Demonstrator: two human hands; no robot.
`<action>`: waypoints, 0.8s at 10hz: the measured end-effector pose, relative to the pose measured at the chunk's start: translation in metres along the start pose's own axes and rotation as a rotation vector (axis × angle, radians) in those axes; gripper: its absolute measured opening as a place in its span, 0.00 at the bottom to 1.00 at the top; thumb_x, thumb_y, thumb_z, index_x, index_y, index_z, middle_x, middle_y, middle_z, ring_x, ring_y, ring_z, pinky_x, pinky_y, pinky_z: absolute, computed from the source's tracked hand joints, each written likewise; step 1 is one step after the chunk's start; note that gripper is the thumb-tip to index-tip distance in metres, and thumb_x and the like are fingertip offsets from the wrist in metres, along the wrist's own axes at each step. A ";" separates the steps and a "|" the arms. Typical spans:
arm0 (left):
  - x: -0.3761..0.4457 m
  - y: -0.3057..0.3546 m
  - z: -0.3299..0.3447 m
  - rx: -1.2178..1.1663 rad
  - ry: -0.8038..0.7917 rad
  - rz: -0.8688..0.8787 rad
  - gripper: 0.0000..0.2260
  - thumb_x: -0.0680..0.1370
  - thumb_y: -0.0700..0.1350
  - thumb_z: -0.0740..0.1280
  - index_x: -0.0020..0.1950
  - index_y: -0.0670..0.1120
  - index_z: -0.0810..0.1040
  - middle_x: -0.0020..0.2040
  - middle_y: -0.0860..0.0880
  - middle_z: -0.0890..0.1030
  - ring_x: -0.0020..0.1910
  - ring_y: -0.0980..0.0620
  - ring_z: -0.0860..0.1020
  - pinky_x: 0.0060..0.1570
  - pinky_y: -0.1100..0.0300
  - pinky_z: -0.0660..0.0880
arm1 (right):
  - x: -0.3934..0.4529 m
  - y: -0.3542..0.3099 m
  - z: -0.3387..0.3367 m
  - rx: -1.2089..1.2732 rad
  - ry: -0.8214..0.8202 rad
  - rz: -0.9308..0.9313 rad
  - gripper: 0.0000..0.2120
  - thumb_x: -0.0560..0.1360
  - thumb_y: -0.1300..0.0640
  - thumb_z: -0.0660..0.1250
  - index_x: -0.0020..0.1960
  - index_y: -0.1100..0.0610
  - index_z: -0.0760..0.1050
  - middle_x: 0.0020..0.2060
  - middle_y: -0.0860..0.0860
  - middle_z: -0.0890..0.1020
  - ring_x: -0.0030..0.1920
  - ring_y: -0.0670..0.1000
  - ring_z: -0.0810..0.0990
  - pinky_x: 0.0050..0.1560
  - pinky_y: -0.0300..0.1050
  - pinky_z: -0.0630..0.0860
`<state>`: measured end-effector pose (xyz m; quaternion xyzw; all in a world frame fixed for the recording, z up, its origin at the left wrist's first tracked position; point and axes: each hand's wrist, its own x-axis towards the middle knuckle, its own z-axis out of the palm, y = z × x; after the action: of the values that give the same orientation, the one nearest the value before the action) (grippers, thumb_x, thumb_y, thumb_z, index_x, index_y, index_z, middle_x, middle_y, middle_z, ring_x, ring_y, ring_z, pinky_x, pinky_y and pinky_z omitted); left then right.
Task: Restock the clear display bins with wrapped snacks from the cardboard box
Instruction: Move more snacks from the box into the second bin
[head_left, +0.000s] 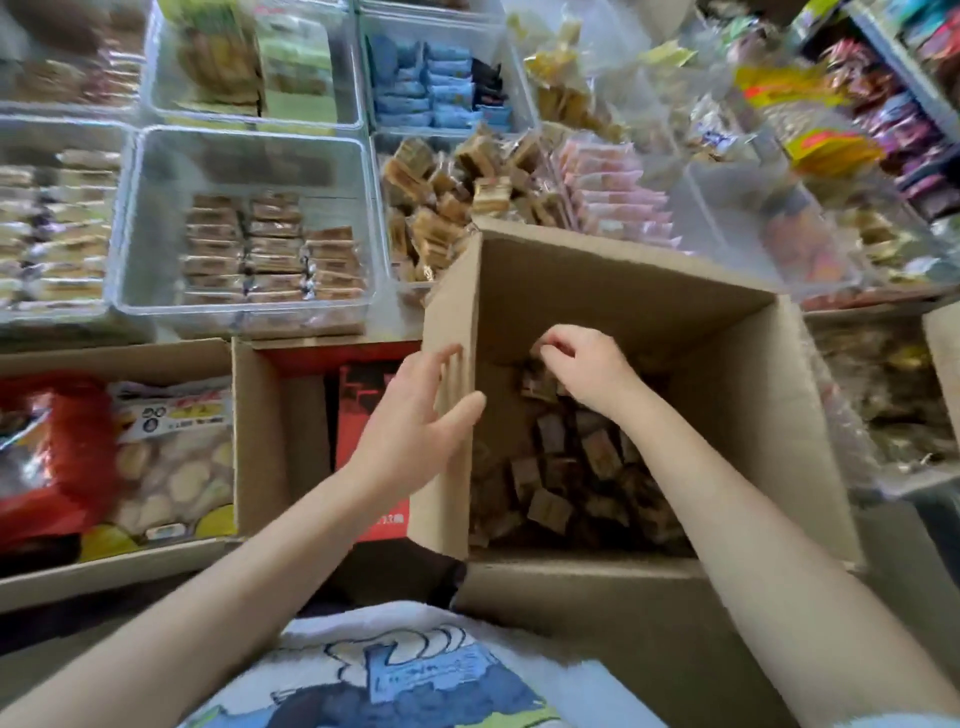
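An open cardboard box (623, 291) stands in front of me, its bottom covered with several brown wrapped snacks (576, 467). My right hand (587, 371) is deep inside the box, fingers curled round a small wrapped snack near the far wall. My left hand (421, 415) has its fingers spread against the outside of the box's left wall, thumb hooked over the edge. Beyond it, a clear display bin (249, 156) holds three short rows of brown wrapped snacks and is bare at the back.
More clear bins surround it: blue packets (441, 88), loose brown wafers (452, 197), pink packets (613, 197). At left, a second cardboard box (119, 566) holds bagged biscuits, with a red carton (363, 410) beside it. Packed shelves (883, 104) rise on the right.
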<state>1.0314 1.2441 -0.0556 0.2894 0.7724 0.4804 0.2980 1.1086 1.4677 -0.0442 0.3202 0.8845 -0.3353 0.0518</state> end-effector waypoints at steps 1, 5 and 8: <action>0.002 0.008 0.028 -0.058 0.166 -0.054 0.23 0.82 0.52 0.65 0.76 0.56 0.66 0.71 0.55 0.73 0.67 0.57 0.73 0.66 0.46 0.74 | 0.022 0.050 0.020 -0.186 -0.230 -0.023 0.09 0.81 0.54 0.62 0.54 0.52 0.81 0.52 0.50 0.82 0.51 0.50 0.80 0.47 0.42 0.74; -0.004 0.012 0.041 -0.317 0.343 -0.173 0.22 0.74 0.56 0.69 0.68 0.59 0.77 0.61 0.45 0.82 0.60 0.42 0.81 0.64 0.37 0.75 | 0.048 0.102 0.134 -0.257 -0.689 -0.043 0.17 0.82 0.60 0.62 0.68 0.64 0.73 0.64 0.62 0.77 0.63 0.62 0.77 0.61 0.49 0.72; -0.004 0.011 0.039 -0.229 0.328 -0.183 0.21 0.75 0.57 0.68 0.69 0.62 0.75 0.61 0.52 0.82 0.60 0.49 0.81 0.63 0.40 0.76 | 0.058 0.115 0.194 -0.154 -0.615 0.065 0.19 0.84 0.52 0.60 0.69 0.63 0.73 0.65 0.61 0.77 0.65 0.62 0.76 0.61 0.48 0.71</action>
<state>1.0646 1.2673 -0.0589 0.1003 0.7740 0.5765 0.2418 1.1080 1.4428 -0.2755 0.2270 0.8395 -0.3467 0.3515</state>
